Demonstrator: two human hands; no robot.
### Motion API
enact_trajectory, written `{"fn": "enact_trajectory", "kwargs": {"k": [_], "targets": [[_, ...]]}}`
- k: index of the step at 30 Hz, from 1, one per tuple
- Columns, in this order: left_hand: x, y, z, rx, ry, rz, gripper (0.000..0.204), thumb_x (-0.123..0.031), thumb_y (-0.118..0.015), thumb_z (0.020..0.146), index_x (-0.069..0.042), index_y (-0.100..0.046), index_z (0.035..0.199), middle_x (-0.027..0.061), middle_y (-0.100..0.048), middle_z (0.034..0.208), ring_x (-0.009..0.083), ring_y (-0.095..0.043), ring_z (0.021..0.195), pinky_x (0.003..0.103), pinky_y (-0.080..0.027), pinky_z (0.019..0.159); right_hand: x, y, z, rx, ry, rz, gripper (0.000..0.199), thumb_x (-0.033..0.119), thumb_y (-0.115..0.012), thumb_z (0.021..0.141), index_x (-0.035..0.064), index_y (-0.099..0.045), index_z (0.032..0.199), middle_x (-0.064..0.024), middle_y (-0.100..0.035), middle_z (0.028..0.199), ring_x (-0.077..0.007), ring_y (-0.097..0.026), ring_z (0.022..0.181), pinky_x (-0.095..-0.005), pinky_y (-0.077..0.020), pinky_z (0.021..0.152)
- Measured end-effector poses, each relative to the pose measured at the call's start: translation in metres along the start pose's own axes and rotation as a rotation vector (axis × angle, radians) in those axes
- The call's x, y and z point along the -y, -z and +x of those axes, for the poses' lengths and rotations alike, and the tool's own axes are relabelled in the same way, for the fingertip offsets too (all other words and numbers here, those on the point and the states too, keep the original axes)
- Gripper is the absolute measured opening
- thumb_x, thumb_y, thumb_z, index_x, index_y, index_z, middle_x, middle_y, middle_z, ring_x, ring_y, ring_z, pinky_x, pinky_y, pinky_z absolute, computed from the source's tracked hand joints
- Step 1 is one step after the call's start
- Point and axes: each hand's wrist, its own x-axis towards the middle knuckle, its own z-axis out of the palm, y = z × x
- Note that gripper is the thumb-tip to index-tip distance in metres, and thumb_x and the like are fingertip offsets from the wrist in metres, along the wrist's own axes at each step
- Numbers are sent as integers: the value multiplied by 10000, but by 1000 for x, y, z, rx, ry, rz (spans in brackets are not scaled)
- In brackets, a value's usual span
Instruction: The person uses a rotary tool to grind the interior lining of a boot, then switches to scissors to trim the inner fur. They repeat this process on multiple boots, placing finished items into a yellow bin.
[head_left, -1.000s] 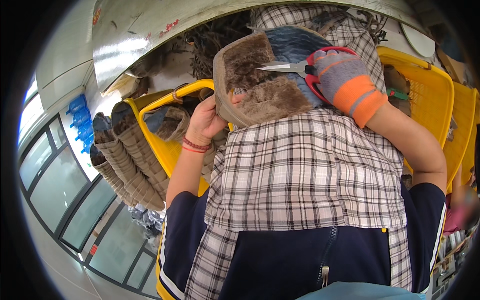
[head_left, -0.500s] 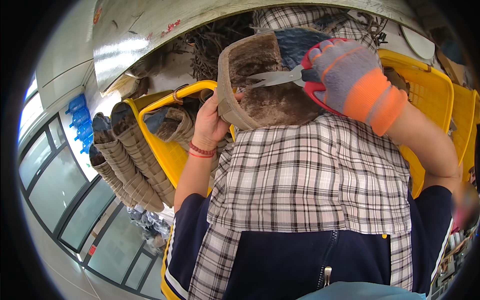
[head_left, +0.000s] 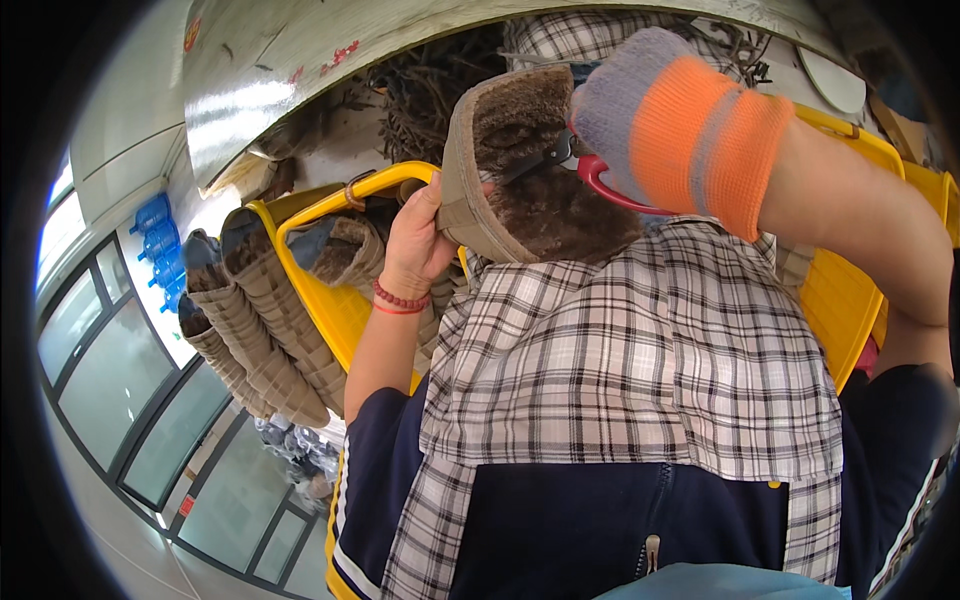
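Observation:
A slipper (head_left: 565,215) with dark brown fur lining and a beige checked outside is held up in front of my chest, its opening toward me. My bare left hand (head_left: 418,238) grips its left rim, thumb outside and fingertips inside. Scissors (head_left: 598,183) with red and black handles are in my right hand (head_left: 630,115), which wears a grey and orange knit glove. Their blades reach into the slipper against the fur; the tips are hard to make out. The glove covers the slipper's upper right side.
Several beige checked slippers (head_left: 265,310) are stacked nested at the left, beside a yellow basket (head_left: 335,315). Another yellow basket (head_left: 845,300) stands at the right. Dark scraps (head_left: 430,100) lie beyond the slipper, under a pale tabletop edge (head_left: 330,50). A plaid apron (head_left: 620,370) covers my front.
My right hand has moved up and to the left, bringing the scissors deeper into the slipper. The slipper has turned a little and its blue part is now mostly hidden. My left hand keeps its grip.

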Motion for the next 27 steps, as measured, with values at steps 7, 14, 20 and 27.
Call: {"fn": "enact_trajectory", "kwargs": {"k": [7, 14, 20, 27], "targets": [[3, 14, 7, 58, -9, 33, 358, -267, -465, 951, 31, -523, 1140, 190, -610, 1073, 219, -621, 920, 344, -515, 821, -11, 28, 8, 191, 193, -124, 242, 271, -724, 648, 91, -672, 801, -71, -642, 688, -223, -624, 643, -322, -487, 557], [-1, 3, 4, 16, 23, 38, 227, -175, -435, 955, 19, -551, 933, 111, -596, 935, 227, -576, 985, 348, -492, 799, -24, 37, 2, 149, 241, -86, 240, 282, -679, 655, 66, -658, 758, -105, -631, 675, -258, -624, 642, -345, -488, 562], [2, 14, 7, 58, 2, 31, 304, -235, -426, 964, 29, -529, 1074, 162, -601, 1026, 223, -593, 972, 349, -500, 828, -44, 17, -15, -4, 137, 37, 254, 291, -641, 660, 44, -645, 720, -134, -622, 663, -289, -624, 641, -364, -488, 565], [3, -7, 1, -9, -19, 4, 372, -275, -386, 977, 33, -523, 1132, 157, -592, 1084, 246, -559, 1020, 359, -448, 891, -52, -68, -38, -350, -273, 671, 556, 519, -723, 672, 44, -625, 945, -100, -636, 737, -210, -637, 684, -308, -489, 590]]}}
